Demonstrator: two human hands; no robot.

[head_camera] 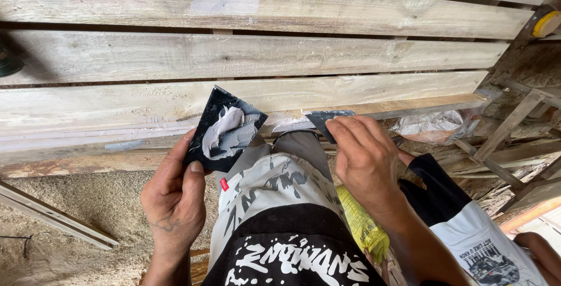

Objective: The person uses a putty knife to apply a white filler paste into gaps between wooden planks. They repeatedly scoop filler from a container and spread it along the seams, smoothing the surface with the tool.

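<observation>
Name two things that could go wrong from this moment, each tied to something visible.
1. The grey filler sits heaped on a tilted black card in the left hand; it may slide off onto the trousers.
2. The right hand presses a small scraper at the plank's edge; it could slip and smear.

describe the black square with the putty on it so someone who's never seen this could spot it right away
Start at the pale wooden slats that fill the upper picture and drop to the lowest plank. In front of it, the left hand pinches a dark square card by one corner, tilted like a diamond. It alone carries a thick grey-white blob of putty, unlike the small scraper under the right hand.
</observation>
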